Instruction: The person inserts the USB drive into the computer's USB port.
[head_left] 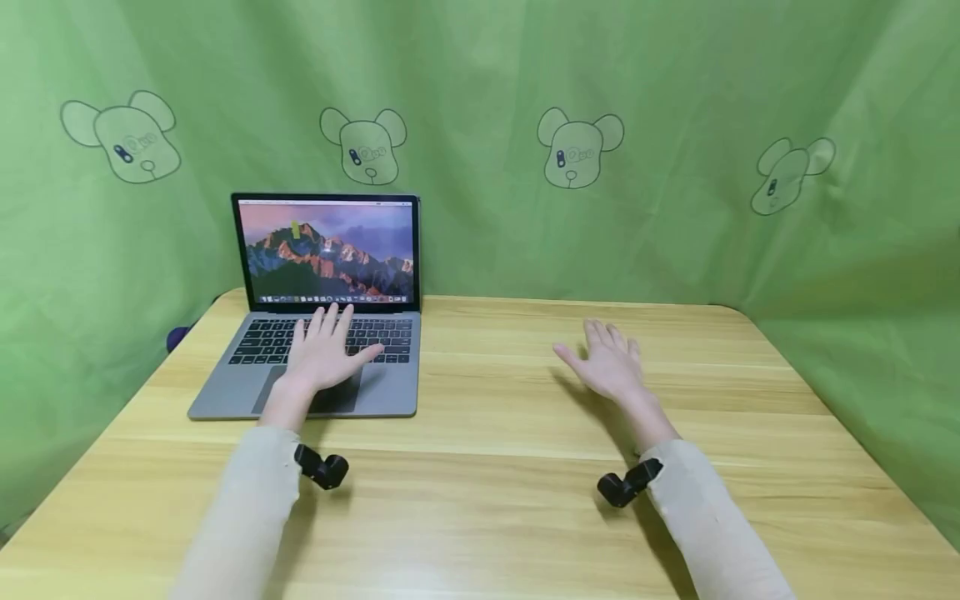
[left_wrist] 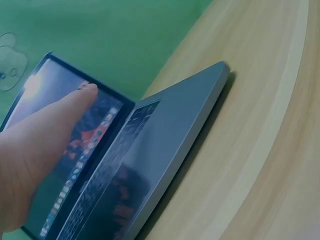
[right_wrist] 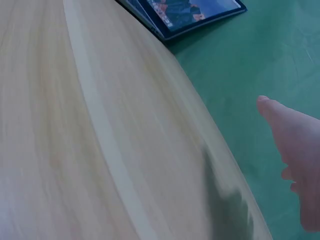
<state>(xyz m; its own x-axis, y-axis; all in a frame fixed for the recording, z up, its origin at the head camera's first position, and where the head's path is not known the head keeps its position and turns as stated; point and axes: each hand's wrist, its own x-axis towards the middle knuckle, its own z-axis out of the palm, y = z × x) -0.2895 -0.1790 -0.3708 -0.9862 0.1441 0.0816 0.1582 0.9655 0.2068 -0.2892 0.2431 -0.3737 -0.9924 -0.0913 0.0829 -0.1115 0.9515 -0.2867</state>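
An unfolded grey laptop (head_left: 225,392) stands on the left part of the table, its screen (head_left: 330,250) lit with a mountain picture. Over its keyboard (head_left: 262,337) and trackpad, my left hand (head_left: 318,354) is held with fingers spread and thumb out to the right. In the left wrist view the thumb (left_wrist: 75,105) shows in front of the screen, apart from the laptop base (left_wrist: 170,125). My right hand (head_left: 607,362) hovers over the table to the right of the laptop, fingers straight, holding nothing; its shadow (right_wrist: 227,210) falls on the wood in the right wrist view.
The wooden table (head_left: 480,517) has a rounded far right corner. A green curtain (head_left: 480,50) with bear-head drawings hangs behind and beside it. Each wrist carries a small black camera, the left camera (head_left: 322,467) and the right camera (head_left: 628,483). A dark purple object (head_left: 176,337) peeks out past the table's left edge.
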